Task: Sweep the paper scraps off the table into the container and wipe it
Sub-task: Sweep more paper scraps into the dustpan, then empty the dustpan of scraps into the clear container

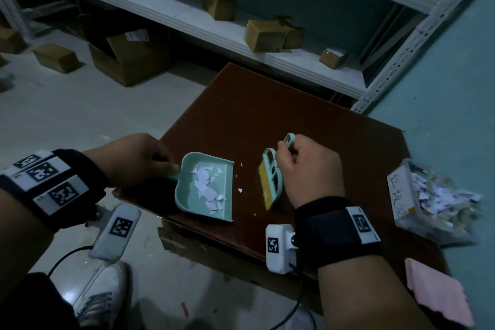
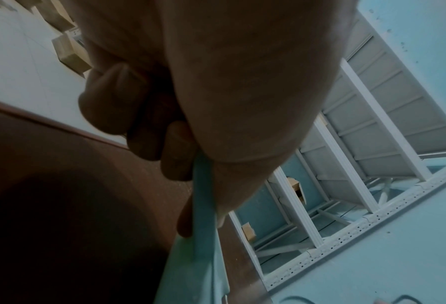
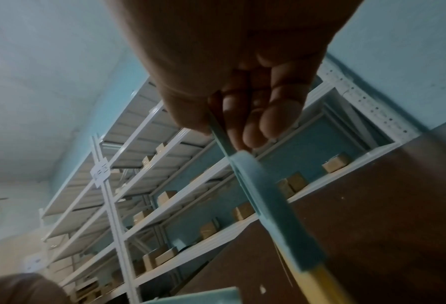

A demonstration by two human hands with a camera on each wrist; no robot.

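Observation:
A mint-green dustpan (image 1: 187, 195) lies on the dark brown table (image 1: 254, 120) with several white paper scraps (image 1: 207, 185) heaped inside. My left hand (image 1: 139, 161) grips its handle (image 2: 204, 209). Just right of the pan, my right hand (image 1: 308, 169) grips the handle of a small mint brush (image 1: 270, 177) with yellow bristles (image 3: 323, 283) pointing toward the pan. A few loose scraps (image 1: 240, 190) lie on the table between pan and brush. A clear plastic container (image 1: 428, 201) full of scraps stands at the table's right edge.
A pink cloth (image 1: 439, 292) lies at the near right corner of the table. White metal shelving (image 1: 241, 43) with cardboard boxes stands behind. An open carton (image 1: 128, 59) sits on the floor at the left. My shoe (image 1: 104, 292) and a cable show below the table.

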